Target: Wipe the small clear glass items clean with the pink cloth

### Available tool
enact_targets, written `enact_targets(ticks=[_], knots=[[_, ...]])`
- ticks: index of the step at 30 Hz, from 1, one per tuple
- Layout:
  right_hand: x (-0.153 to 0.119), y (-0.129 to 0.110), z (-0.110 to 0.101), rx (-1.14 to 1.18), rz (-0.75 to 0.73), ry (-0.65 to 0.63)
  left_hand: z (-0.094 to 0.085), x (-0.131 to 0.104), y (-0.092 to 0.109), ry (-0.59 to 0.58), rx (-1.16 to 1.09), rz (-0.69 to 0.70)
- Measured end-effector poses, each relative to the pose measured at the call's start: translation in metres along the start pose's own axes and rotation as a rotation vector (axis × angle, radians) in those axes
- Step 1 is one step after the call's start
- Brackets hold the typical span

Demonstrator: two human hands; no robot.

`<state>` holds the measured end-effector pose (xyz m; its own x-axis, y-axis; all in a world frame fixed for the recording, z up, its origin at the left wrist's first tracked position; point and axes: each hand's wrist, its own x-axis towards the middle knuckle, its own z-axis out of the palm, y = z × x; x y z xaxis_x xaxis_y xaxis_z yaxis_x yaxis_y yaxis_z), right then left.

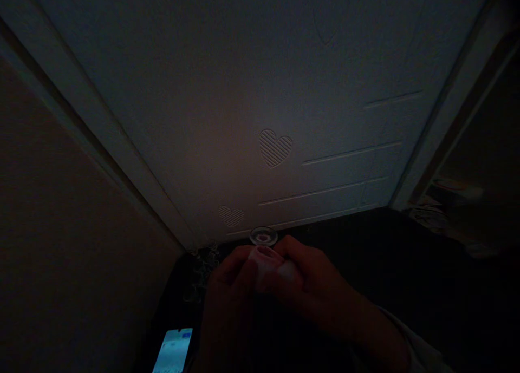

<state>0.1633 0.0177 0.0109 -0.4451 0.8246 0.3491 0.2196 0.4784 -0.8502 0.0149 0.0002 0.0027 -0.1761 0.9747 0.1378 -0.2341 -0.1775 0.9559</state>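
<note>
Head view: holding pale item [268, 263] between left hand [232, 280] and right hand [311, 278], both half-curled; noting round dish [252, 235] at far edge of dark surface [361, 259], phone [174, 351] by left edge.

held piece [263, 263]: pinkish white | phone screen [174, 351]: pale blue | panel [195, 80]: grey, 2 striped hearts [275, 149] | surface [365, 259]: black
</note>
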Motion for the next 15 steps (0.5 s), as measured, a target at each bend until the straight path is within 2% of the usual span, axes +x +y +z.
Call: enact_targets(ticks=[6, 11, 15], knots=[[-0.001, 0.007, 0.003, -0.008, -0.033, 0.067, -0.002, 0.004, -0.006, 0.040, -0.102, -0.076], [-0.001, 0.004, 0.003, -0.007, -0.050, 0.085, 0.006, 0.000, 0.002, 0.067, -0.091, -0.024], [0.001, 0.001, 0.004, -0.008, -0.032, 0.089, 0.007, -0.002, 0.000, 0.104, -0.119, -0.016]])
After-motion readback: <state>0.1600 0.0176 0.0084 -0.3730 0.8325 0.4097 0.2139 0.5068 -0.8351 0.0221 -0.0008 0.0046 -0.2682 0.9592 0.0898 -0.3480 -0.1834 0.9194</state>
